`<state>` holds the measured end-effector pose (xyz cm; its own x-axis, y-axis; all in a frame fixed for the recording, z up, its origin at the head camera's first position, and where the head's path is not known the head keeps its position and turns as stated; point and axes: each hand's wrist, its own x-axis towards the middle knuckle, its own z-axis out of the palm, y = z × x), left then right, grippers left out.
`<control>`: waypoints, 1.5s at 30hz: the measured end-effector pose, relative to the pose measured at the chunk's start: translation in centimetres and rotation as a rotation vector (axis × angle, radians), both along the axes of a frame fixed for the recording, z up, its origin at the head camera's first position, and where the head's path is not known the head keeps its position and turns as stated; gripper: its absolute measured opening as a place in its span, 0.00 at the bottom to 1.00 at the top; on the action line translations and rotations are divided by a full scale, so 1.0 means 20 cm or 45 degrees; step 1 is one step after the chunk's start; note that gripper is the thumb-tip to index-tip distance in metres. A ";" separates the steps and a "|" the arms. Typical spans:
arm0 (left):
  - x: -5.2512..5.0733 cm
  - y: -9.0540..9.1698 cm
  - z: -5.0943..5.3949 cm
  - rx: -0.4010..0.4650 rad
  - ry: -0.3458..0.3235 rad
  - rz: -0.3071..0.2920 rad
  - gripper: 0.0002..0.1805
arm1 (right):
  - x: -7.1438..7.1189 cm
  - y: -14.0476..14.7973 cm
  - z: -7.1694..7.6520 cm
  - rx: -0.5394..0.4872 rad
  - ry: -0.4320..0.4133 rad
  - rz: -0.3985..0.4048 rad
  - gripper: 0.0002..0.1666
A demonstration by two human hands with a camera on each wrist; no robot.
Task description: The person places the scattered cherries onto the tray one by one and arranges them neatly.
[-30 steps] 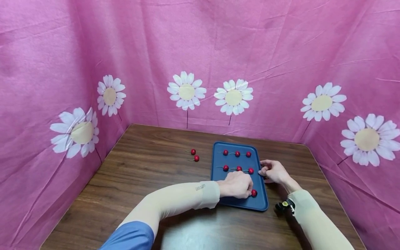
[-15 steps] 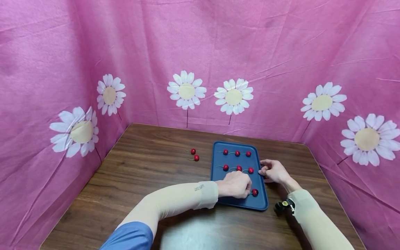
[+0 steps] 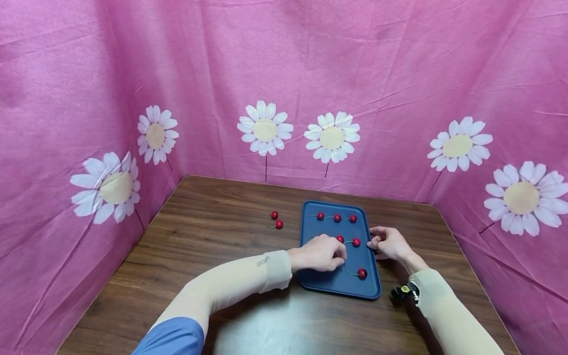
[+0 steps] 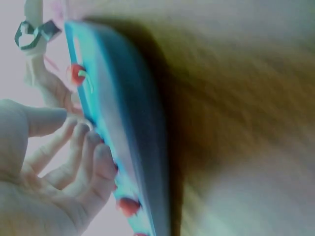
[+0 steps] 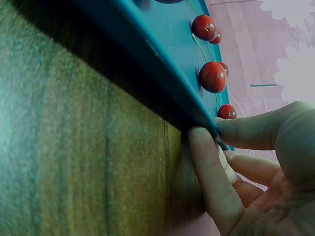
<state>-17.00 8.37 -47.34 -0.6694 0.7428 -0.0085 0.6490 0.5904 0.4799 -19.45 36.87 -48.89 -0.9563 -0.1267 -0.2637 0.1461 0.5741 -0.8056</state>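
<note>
A blue rectangular tray [image 3: 333,286] bears red cherries with thin green stems. One lone cherry [image 3: 362,273] lies near its front right, stem pointing left. Over the tray's left half hovers my left hand [image 3: 319,254], partly hiding a cherry in the middle row. Its fingers [image 4: 81,147] are loosely bent in the left wrist view, thumb apart, with nothing between them. At the tray's right edge my right hand [image 3: 390,244] pinches the rim [image 5: 189,93] between thumb and fingers.
Two more cherries [image 3: 279,224] lie on the brown wooden table [image 3: 213,222], left of the tray. A row of three cherries [image 3: 337,218] runs along the tray's far end. Pink cloth [image 3: 284,59] with white daisies surrounds the table at the back and sides.
My left hand has let go of the front cherry and drawn back to the left. That cherry's stem now shows in full. My right hand keeps its place on the rim.
</note>
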 end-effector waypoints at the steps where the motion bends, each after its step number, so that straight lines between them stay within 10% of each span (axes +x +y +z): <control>1: -0.01 -0.02 0.01 0.023 -0.006 -0.005 0.07 | 0.00 0.00 0.00 0.005 0.000 0.002 0.34; 17: -0.10 -0.27 0.06 0.174 -0.048 0.054 0.13 | 0.00 0.01 0.00 0.019 -0.006 -0.002 0.35; 45: -0.25 -0.81 0.01 0.287 0.065 0.440 0.09 | 0.00 0.00 0.02 0.026 -0.002 0.010 0.34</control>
